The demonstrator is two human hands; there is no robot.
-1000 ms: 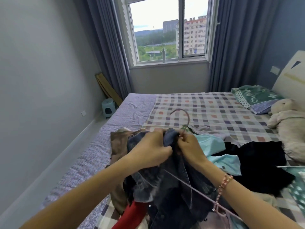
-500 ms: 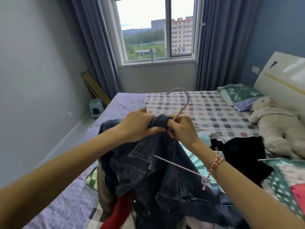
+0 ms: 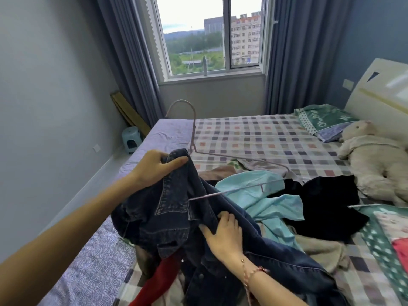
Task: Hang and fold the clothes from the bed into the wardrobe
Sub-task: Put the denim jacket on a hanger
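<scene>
bed [image 3: 265, 138] | clothes heap [image 3: 265, 202] | pillow [image 3: 324, 120] by headboard [image 3: 375, 89] | plush bear [image 3: 375, 160] beside pillow

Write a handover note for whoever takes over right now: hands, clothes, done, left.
Left hand: grips the denim jacket at the collar, beside the neck of the pink wire hanger.
Right hand: grips a fold of the jacket lower down.
Hanger: one side hidden inside the jacket, the other arm bare and sticking out to the right.
On the bed: turquoise shirt, black garment, red garment, with more underneath.
Done: jacket partly on the hanger.
Left: seat the second shoulder, hang it, then work through the pile. The wardrobe is not in view.
</scene>
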